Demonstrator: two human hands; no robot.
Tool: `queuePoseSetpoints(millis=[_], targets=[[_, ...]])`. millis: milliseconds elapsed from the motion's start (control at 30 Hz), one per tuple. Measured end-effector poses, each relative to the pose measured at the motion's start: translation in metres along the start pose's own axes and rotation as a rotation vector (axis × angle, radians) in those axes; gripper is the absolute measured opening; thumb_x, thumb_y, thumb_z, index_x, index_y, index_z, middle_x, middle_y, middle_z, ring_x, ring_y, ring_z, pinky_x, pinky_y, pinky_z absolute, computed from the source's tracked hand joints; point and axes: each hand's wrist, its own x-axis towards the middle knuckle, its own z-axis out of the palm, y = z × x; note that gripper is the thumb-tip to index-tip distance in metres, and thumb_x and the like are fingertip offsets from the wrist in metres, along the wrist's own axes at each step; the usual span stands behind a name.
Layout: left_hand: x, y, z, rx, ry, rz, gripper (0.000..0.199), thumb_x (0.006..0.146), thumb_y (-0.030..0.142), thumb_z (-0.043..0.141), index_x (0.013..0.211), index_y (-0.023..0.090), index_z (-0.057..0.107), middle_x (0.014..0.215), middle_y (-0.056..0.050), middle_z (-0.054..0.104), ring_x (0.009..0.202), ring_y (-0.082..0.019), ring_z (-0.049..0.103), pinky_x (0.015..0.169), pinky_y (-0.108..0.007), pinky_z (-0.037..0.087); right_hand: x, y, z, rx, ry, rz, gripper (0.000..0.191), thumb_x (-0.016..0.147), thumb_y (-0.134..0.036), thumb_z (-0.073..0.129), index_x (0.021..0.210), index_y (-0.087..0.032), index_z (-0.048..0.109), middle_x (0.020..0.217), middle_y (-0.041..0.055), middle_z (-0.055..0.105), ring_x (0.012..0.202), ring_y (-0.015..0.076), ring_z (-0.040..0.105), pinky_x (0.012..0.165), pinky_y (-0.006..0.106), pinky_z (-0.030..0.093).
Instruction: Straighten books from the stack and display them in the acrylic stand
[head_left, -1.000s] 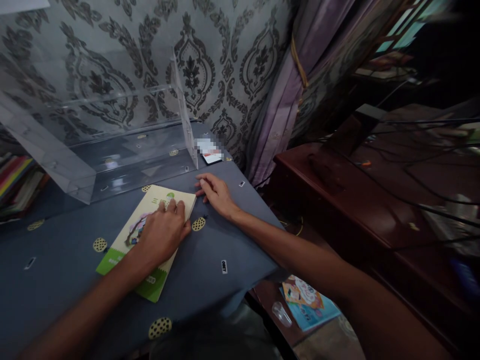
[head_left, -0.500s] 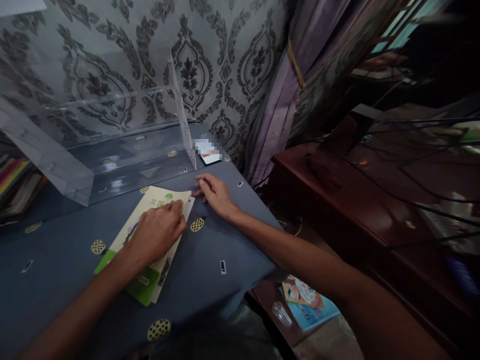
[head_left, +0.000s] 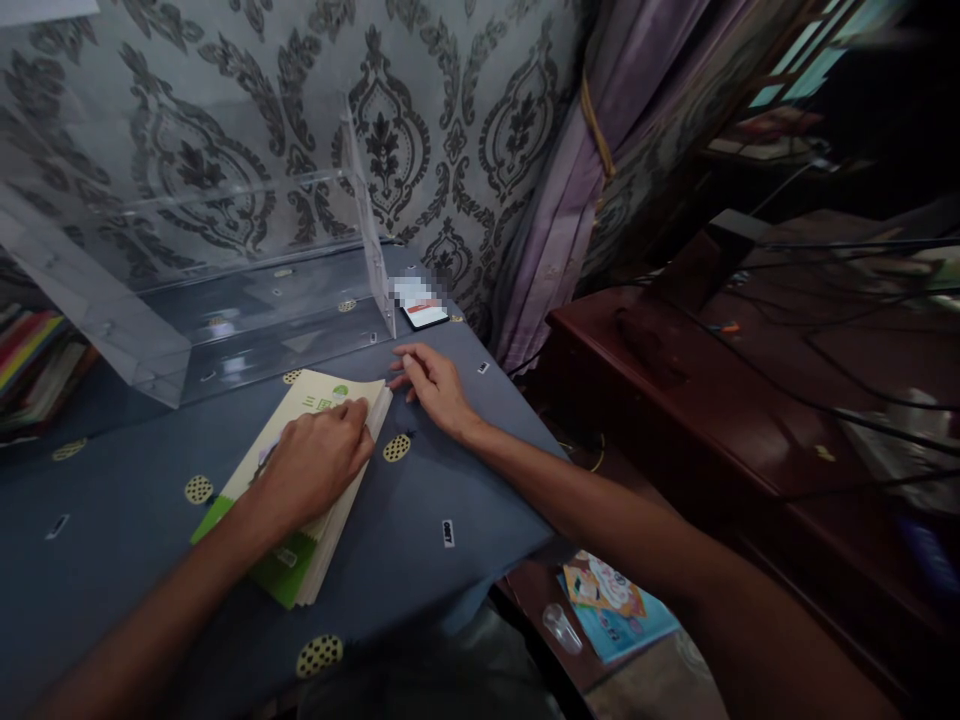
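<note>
Left hand [head_left: 311,470] pinches the booklet [head_left: 300,480] edge, pages fanned — right hand [head_left: 435,385], flat at two o'clock, touches nothing; pages could slip shut if the pinch loosens.

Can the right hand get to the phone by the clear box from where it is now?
Probably yes: the right hand lies flat on the cloth just short of the phone, with only bare tablecloth between.

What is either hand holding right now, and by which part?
The left hand grips the book at its right page edge, lifting it. The right hand holds nothing.
</note>
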Motion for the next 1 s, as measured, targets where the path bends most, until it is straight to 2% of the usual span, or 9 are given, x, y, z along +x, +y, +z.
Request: queuePoseSetpoints(millis=[167, 267, 333, 433, 567, 667, 767, 867, 1000], targets=[[-0.001, 0.005, -0.007, 0.045, -0.051, -0.013, 0.028, 0.097, 0.024, 0.036, 0.112, 0.014, 0.059, 0.103, -0.015, 0.071, 0.086, -0.031, 0.072, 0.073, -0.042, 0.054, -0.004, -0.006, 0.000, -0.028, 0.056, -0.089, 0.027, 0.099, -0.038, 0.042, 0.110, -0.020, 0.060, 0.094, 0.0054, 0.069, 0.071, 0.0137, 0.069, 0.052, 0.022, 0.048], [-0.001, 0.010, -0.010, 0.060, -0.068, -0.020, 0.028, 0.097, 0.023, 0.035, 0.111, 0.014, 0.058, 0.102, -0.014, 0.071, 0.087, -0.032, 0.072, 0.071, -0.042, 0.054, -0.009, -0.013, 0.000, -0.102, 0.088, -0.144, 0.028, 0.101, -0.037, 0.041, 0.112, -0.021, 0.061, 0.093, 0.0051, 0.069, 0.074, 0.0150, 0.067, 0.059, 0.025, 0.050], [-0.002, 0.013, -0.011, 0.057, -0.069, -0.016, 0.028, 0.097, 0.023, 0.036, 0.110, 0.014, 0.058, 0.105, -0.014, 0.069, 0.092, -0.033, 0.071, 0.072, -0.042, 0.055, -0.013, -0.018, 0.000, -0.197, 0.043, -0.167, 0.028, 0.101, -0.032, 0.040, 0.116, -0.022, 0.061, 0.092, 0.0045, 0.069, 0.075, 0.0156, 0.067, 0.067, 0.028, 0.052], [-0.004, 0.013, -0.008, 0.054, -0.064, -0.004, 0.027, 0.098, 0.026, 0.039, 0.111, 0.012, 0.059, 0.112, -0.015, 0.067, 0.100, -0.033, 0.068, 0.074, -0.042, 0.056, -0.016, -0.023, -0.001, -0.414, -0.097, -0.178, 0.027, 0.100, -0.027, 0.041, 0.116, -0.020, 0.062, 0.089, 0.0045, 0.070, 0.076, 0.0171, 0.065, 0.076, 0.032, 0.050], [-0.013, -0.004, 0.000, 0.002, -0.007, 0.104, 0.032, 0.100, 0.037, 0.045, 0.115, 0.014, 0.060, 0.121, -0.016, 0.066, 0.110, -0.032, 0.065, 0.083, -0.042, 0.056, -0.017, -0.022, -0.001, -0.604, -0.145, -0.180, 0.025, 0.099, -0.026, 0.043, 0.099, -0.017, 0.066, 0.082, 0.0052, 0.071, 0.075, 0.0179, 0.063, 0.073, 0.030, 0.046], [-0.027, -0.025, 0.006, -0.067, 0.035, 0.179, 0.032, 0.100, 0.038, 0.045, 0.120, 0.016, 0.060, 0.128, -0.015, 0.065, 0.118, -0.029, 0.062, 0.094, -0.043, 0.053, -0.017, -0.019, -0.001, -0.586, -0.146, -0.212, 0.027, 0.099, -0.027, 0.043, 0.089, -0.018, 0.066, 0.077, 0.0043, 0.070, 0.069, 0.0163, 0.061, 0.069, 0.029, 0.044], [-0.045, -0.038, 0.013, -0.074, 0.055, 0.195, 0.033, 0.101, 0.034, 0.042, 0.124, 0.018, 0.060, 0.134, -0.015, 0.062, 0.124, -0.029, 0.059, 0.098, -0.044, 0.052, -0.012, -0.016, 0.003, -0.493, -0.191, -0.226, 0.027, 0.098, -0.029, 0.043, 0.091, -0.019, 0.067, 0.083, 0.0047, 0.072, 0.072, 0.0161, 0.062, 0.069, 0.028, 0.045], [-0.059, -0.040, 0.020, -0.037, 0.060, 0.173, 0.039, 0.098, 0.037, 0.048, 0.132, 0.017, 0.056, 0.140, -0.017, 0.058, 0.131, -0.033, 0.053, 0.103, -0.049, 0.049, 0.002, -0.014, 0.014, -0.414, -0.278, -0.222, 0.026, 0.097, -0.027, 0.045, 0.097, -0.018, 0.069, 0.089, 0.0054, 0.073, 0.076, 0.0169, 0.064, 0.072, 0.029, 0.048], [-0.068, -0.034, 0.026, -0.051, 0.025, 0.119, 0.057, 0.093, 0.052, 0.055, 0.139, 0.019, 0.050, 0.146, -0.018, 0.052, 0.135, -0.039, 0.047, 0.105, -0.055, 0.046, 0.031, -0.014, 0.041, -0.340, -0.419, -0.233, 0.024, 0.096, -0.023, 0.046, 0.098, -0.016, 0.070, 0.093, 0.0054, 0.073, 0.085, 0.0171, 0.064, 0.079, 0.030, 0.048]])
